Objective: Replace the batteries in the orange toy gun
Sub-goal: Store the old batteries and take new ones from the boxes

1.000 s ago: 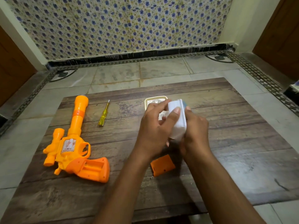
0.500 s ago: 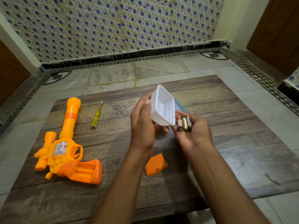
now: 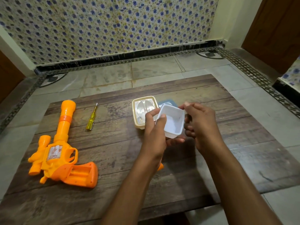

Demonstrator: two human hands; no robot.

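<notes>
Both forearms bare to frame edge. Left hand (image 3: 154, 135) and right hand (image 3: 201, 125) bare; short, pale fingernails visible.

A wooden surface (image 3: 227, 159) stands on a tiled floor (image 3: 154, 69); behind it rises a wall (image 3: 113, 26) patterned with blue flowers.

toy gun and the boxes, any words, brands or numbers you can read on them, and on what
No text can be read in this view.
Sticker on the side of the orange toy gun: printed pattern, too blurred to read.
Cream lid on the table: embossed oval shape only, no letters to make out.
White container held in the left hand: plain inside, no marking.
Yellow screwdriver: no print visible.
</notes>
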